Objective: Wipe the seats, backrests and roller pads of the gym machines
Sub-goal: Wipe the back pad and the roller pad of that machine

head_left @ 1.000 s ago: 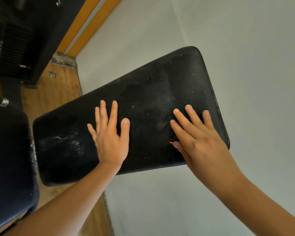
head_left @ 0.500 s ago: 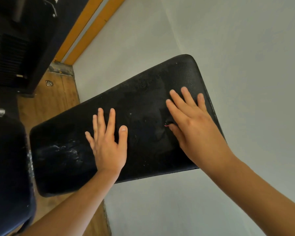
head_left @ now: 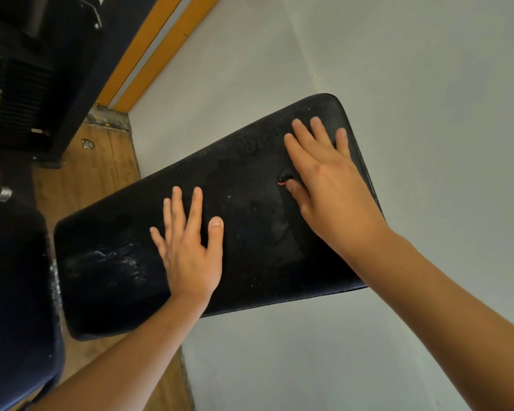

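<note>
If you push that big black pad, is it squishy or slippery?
Probably a little squishy: the black pad looks like padded, grained vinyl, though no clear dent shows under the left hand or the right hand. Likely slippery near its lower end, where a wet sheen shows. Likely stiff overall: it holds a flat shape under both hands.

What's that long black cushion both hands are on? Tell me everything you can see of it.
The black pad is a long rectangle with rounded corners, covered in what looks like pebbled leatherette. It lies slanted, one end by the white wall, the other over the wooden floor. Its lower-left end shines as if wet, and pale specks dot the rest. The left hand lies flat on its middle. The right hand lies flat near the upper end, with a pink-tipped scrap peeking out by its thumb.
</note>
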A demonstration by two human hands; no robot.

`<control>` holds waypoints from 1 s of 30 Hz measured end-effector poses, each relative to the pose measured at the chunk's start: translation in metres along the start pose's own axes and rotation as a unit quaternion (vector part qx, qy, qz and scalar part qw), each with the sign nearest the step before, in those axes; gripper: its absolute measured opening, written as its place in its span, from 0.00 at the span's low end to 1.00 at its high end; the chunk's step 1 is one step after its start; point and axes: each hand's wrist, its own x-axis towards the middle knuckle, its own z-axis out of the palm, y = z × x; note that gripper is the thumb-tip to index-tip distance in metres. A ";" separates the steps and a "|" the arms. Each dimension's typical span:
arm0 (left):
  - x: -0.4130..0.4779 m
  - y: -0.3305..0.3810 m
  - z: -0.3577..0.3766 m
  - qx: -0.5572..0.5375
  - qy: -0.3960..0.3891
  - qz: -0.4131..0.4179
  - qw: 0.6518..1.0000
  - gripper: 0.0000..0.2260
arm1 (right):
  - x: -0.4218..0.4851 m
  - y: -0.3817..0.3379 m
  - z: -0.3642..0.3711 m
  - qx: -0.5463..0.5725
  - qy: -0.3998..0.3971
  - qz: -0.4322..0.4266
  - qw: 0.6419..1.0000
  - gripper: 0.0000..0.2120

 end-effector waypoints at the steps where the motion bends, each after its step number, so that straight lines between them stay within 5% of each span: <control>1: -0.001 0.000 0.000 0.000 -0.001 0.001 1.000 0.27 | -0.007 0.001 -0.001 0.000 -0.008 0.002 1.000 0.29; 15: 0.002 0.000 -0.001 0.008 -0.011 -0.004 1.000 0.27 | 0.035 0.001 0.004 -0.015 0.009 0.003 1.000 0.27; 24: -0.001 0.001 -0.002 0.010 -0.013 -0.005 1.000 0.28 | -0.028 -0.005 -0.002 -0.023 -0.056 -0.024 0.998 0.33; 30: 0.001 0.004 -0.002 0.025 -0.007 -0.022 0.999 0.28 | 0.018 -0.008 0.005 -0.032 -0.030 -0.037 0.998 0.27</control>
